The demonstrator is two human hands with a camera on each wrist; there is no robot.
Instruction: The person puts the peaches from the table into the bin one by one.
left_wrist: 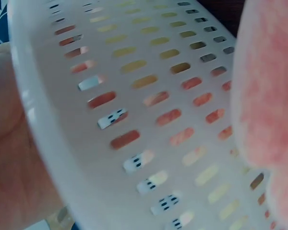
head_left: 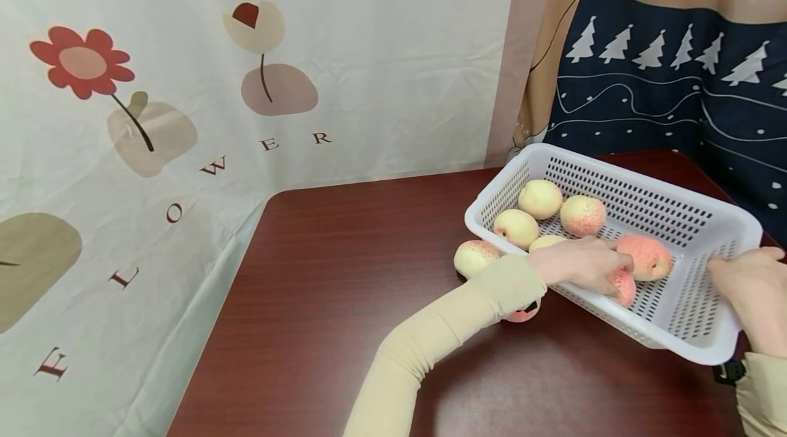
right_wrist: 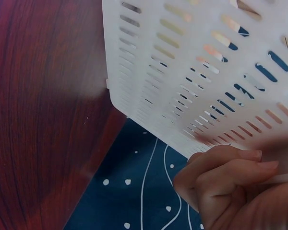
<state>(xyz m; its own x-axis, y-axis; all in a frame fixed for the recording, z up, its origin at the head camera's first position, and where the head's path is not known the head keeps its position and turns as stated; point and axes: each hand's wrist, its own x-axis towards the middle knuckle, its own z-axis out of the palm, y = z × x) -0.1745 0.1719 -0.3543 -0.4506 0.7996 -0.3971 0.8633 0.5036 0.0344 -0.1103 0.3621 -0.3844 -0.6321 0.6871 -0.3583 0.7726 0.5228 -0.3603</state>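
My left hand (head_left: pixel 581 265) reaches over the near wall of a white slotted plastic basket (head_left: pixel 660 348) and holds a pink peach (head_left: pixel 624 287) inside it. The palm partly covers that peach. Beside it lies a larger pink peach (head_left: pixel 644 257). Several paler peaches, one of them a yellow peach (head_left: pixel 540 199), sit at the basket's left end. At the right end my right hand (head_left: pixel 750 287) grips the rim; in the right wrist view its curled fingers (right_wrist: pixel 225 177) lie against the basket's outside. The left wrist view shows part of the left hand (left_wrist: pixel 14 143) beyond the basket wall.
A yellowish peach (head_left: pixel 476 258) lies on the dark red table (head_left: pixel 344 287), outside the basket's left end. Another pink peach (head_left: pixel 522 315) is mostly hidden by the left sleeve. Behind the table hang a flower-print cloth (head_left: pixel 393 82) and a navy tree-patterned cloth (head_left: pixel 652 95).
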